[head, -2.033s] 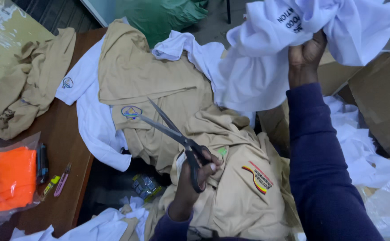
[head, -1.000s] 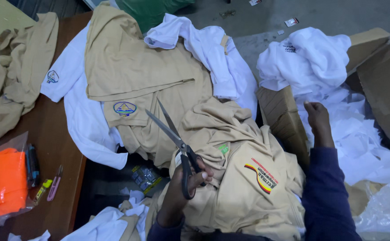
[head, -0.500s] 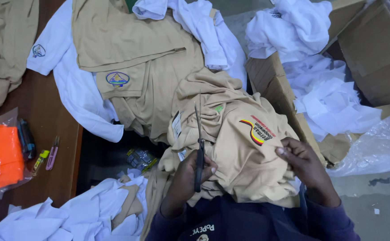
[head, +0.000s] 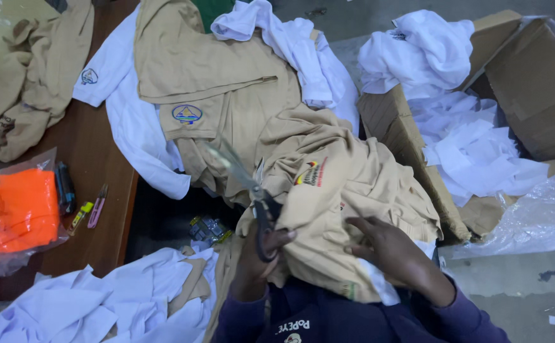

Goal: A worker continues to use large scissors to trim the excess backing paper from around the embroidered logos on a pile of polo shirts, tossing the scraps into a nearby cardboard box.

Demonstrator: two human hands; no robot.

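Half a second back the scissors stood nearly straight up the tan shirt; now their blades lean up and to the left, and the right hand has slid lower on the cloth.

Seen from the head camera, the left hand [head: 258, 260] has its fingers closed through the dark handles of the scissors [head: 247, 188], the blades parted and blurred, their tips over the dark gap beside the table. The right hand [head: 388, 249] lies with fingers spread and pressing flat on the tan shirt [head: 347, 190], gripping nothing between them. That shirt is bunched in the person's lap, with a striped embroidered badge [head: 309, 173] facing up near the scissor handles.

Behind it a second tan shirt [head: 201, 70] with a round blue badge lies spread over a white shirt [head: 131, 127] at the edge of the brown table [head: 93, 165]. On the table sit an orange bundle in a clear bag [head: 17, 209] and some pens [head: 96, 204]. To the right, an open cardboard box [head: 531, 82] holds crumpled white shirts [head: 468, 140], with clear plastic sheeting [head: 531, 216] just beside it.
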